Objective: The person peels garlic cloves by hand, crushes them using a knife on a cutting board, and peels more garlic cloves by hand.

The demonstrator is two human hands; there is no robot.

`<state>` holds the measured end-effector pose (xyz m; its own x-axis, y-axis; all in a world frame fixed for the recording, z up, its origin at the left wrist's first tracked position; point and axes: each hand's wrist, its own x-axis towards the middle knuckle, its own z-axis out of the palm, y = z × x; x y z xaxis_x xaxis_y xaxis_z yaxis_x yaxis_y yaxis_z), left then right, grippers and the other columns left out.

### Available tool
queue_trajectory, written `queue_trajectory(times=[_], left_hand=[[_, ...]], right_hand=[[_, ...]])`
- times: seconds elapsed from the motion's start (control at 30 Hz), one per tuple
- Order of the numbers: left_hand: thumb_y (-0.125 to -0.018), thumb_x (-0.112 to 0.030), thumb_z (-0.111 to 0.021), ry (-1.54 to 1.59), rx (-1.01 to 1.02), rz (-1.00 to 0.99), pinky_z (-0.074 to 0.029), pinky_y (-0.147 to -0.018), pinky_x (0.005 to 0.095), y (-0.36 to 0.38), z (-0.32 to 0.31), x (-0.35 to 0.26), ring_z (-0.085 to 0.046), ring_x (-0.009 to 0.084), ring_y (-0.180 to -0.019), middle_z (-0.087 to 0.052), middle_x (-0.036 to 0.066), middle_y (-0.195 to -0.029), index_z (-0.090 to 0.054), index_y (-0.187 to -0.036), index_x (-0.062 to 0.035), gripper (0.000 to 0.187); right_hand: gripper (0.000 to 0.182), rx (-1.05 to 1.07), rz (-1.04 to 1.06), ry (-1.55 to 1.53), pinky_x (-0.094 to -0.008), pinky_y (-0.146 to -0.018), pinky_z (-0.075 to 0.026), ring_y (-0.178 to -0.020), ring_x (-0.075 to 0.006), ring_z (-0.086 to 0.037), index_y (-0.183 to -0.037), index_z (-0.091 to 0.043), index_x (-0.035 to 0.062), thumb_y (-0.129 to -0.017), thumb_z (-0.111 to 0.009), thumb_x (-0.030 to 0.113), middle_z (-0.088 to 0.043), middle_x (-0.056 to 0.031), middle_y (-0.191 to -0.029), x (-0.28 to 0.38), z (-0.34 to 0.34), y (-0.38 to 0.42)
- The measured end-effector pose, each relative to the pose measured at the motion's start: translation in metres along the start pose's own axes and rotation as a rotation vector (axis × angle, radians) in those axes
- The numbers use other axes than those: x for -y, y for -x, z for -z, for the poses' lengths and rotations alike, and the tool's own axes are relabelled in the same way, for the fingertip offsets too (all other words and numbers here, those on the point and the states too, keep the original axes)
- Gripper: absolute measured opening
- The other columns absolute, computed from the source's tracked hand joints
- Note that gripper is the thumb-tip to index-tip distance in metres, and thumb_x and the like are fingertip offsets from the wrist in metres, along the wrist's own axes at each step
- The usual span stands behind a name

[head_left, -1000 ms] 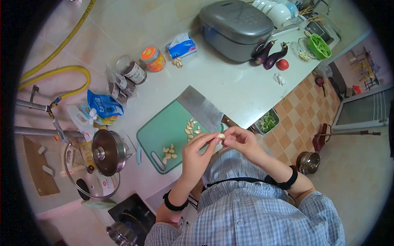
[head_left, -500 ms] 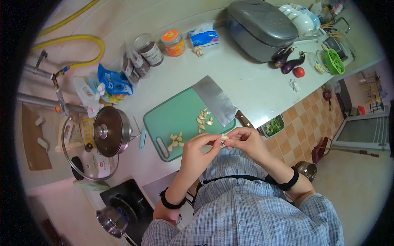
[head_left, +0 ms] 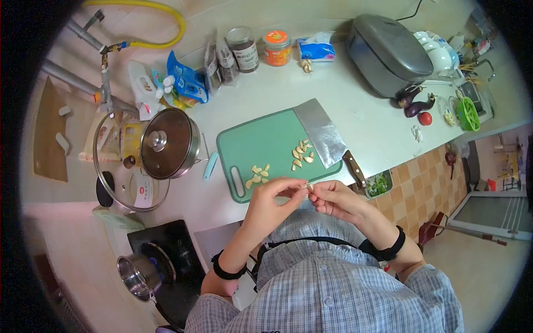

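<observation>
Both hands meet in front of the apron, just off the near edge of a green cutting board (head_left: 261, 139). My left hand (head_left: 273, 202) pinches one end of a small garlic clove (head_left: 310, 187). The thumb and fingers of my right hand (head_left: 340, 201) are closed on its other side, partly hiding it. On the board lie two groups of garlic: pale, smooth cloves (head_left: 256, 175) near the handle slot and cloves in skin (head_left: 302, 154) further right. A wide cleaver (head_left: 322, 130) rests flat over the board's right edge, its wooden handle pointing toward me.
At left stand a lidded pot (head_left: 172, 143), a light-blue peeler or folding knife (head_left: 210, 166) and a saucepan (head_left: 136, 276) over a lit burner. Jars (head_left: 276, 49), a tissue pack (head_left: 316, 49) and a grey appliance (head_left: 388, 55) line the wall. Eggplants (head_left: 417, 105) and a tomato (head_left: 425, 119) lie right.
My head view has shifted, so the counter sits further right and lower in the picture. My right hand's fingers have shifted around the clove, which both hands still hold.
</observation>
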<state>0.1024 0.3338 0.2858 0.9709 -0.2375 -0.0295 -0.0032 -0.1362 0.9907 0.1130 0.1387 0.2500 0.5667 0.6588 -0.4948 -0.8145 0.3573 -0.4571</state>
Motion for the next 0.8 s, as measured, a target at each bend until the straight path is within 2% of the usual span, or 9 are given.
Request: queue_trajectory(times=[0.13,0.33,0.43,0.47,0.5,0.57,0.63,0.73,0.8], left_hand=[[-0.081,-0.006,-0.062,0.000,-0.025,-0.024,-0.049,-0.070,0.0247,0.008,0.008,0.000,-0.061,0.0127,-0.081,-0.063,0.008,-0.088,-0.064,-0.094,0.0015,0.015],[-0.080,-0.004,-0.062,0.011,-0.016,-0.013,-0.050,-0.069,0.0246,0.019,0.020,0.004,-0.061,0.0140,-0.077,-0.062,0.008,-0.085,-0.064,-0.090,0.0025,0.012],[-0.078,-0.002,-0.063,-0.061,-0.101,-0.071,-0.049,-0.066,0.0251,0.027,0.018,0.006,-0.061,0.0151,-0.074,-0.062,0.008,-0.081,-0.064,-0.086,0.0020,0.009],[-0.077,-0.001,-0.063,-0.169,-0.110,-0.099,-0.048,-0.065,0.0255,0.028,0.019,0.003,-0.061,0.0160,-0.073,-0.061,0.008,-0.080,-0.063,-0.084,0.0015,0.008],[-0.075,-0.001,-0.063,-0.277,-0.119,-0.125,-0.048,-0.064,0.0258,0.030,0.019,0.001,-0.061,0.0168,-0.071,-0.061,0.008,-0.078,-0.063,-0.082,0.0010,0.007],[-0.074,0.000,-0.064,-0.280,-0.139,-0.134,-0.047,-0.063,0.0260,0.032,0.018,0.002,-0.060,0.0175,-0.071,-0.061,0.008,-0.077,-0.062,-0.082,0.0005,0.007],[-0.073,0.000,-0.064,-0.283,-0.157,-0.144,-0.047,-0.063,0.0261,0.033,0.017,0.002,-0.060,0.0182,-0.070,-0.060,0.008,-0.076,-0.062,-0.081,0.0000,0.008],[-0.075,0.000,-0.063,-0.233,-0.145,-0.123,-0.048,-0.064,0.0260,0.035,0.017,0.005,-0.060,0.0168,-0.071,-0.061,0.008,-0.078,-0.062,-0.083,0.0006,0.008],[-0.077,0.001,-0.061,-0.074,-0.134,-0.111,-0.050,-0.065,0.0249,0.036,0.018,0.009,-0.063,0.0167,-0.072,-0.060,0.007,-0.081,-0.061,-0.086,0.0019,0.009]], right_hand=[[0.024,0.029,0.012,0.116,-0.0187,-0.065,-0.053,-0.069,-0.0051,-0.060,-0.098,-0.061,0.0010,-0.086,-0.059,0.022,-0.062,-0.0016,-0.084,-0.005,-0.012,-0.006],[0.027,0.104,-0.043,0.151,-0.0199,-0.066,-0.053,-0.071,-0.0062,-0.060,-0.100,-0.060,0.0004,-0.088,-0.057,0.024,-0.062,-0.0031,-0.085,-0.013,-0.017,-0.011],[0.027,0.079,-0.085,0.211,-0.0217,-0.067,-0.054,-0.072,-0.0077,-0.060,-0.100,-0.060,0.0005,-0.088,-0.057,0.024,-0.063,-0.0044,-0.086,-0.014,-0.027,-0.011],[0.027,0.081,-0.089,0.215,-0.0217,-0.067,-0.054,-0.072,-0.0077,-0.060,-0.100,-0.060,0.0005,-0.088,-0.057,0.024,-0.063,-0.0044,-0.086,-0.015,-0.030,-0.010],[0.025,0.064,-0.060,0.252,-0.0227,-0.068,-0.054,-0.073,-0.0085,-0.061,-0.099,-0.061,0.0004,-0.088,-0.057,0.022,-0.063,-0.0050,-0.087,-0.015,-0.032,-0.010],[0.024,0.050,-0.033,0.292,-0.0237,-0.069,-0.054,-0.073,-0.0094,-0.061,-0.099,-0.061,0.0004,-0.088,-0.058,0.021,-0.063,-0.0056,-0.087,-0.015,-0.038,-0.009],[0.021,-0.003,0.050,0.492,-0.0250,-0.069,-0.054,-0.073,-0.0109,-0.061,-0.097,-0.062,-0.0004,-0.086,-0.059,0.017,-0.063,-0.0067,-0.087,-0.015,-0.044,-0.007],[0.020,0.032,0.166,0.605,-0.0264,-0.067,-0.054,-0.072,-0.0116,-0.061,-0.098,-0.062,-0.0014,-0.085,-0.060,0.014,-0.064,-0.0077,-0.086,-0.017,-0.044,-0.006],[0.020,0.047,0.166,0.593,-0.0265,-0.067,-0.054,-0.072,-0.0118,-0.061,-0.099,-0.062,-0.0017,-0.085,-0.060,0.013,-0.064,-0.0081,-0.086,-0.016,-0.046,-0.003]])
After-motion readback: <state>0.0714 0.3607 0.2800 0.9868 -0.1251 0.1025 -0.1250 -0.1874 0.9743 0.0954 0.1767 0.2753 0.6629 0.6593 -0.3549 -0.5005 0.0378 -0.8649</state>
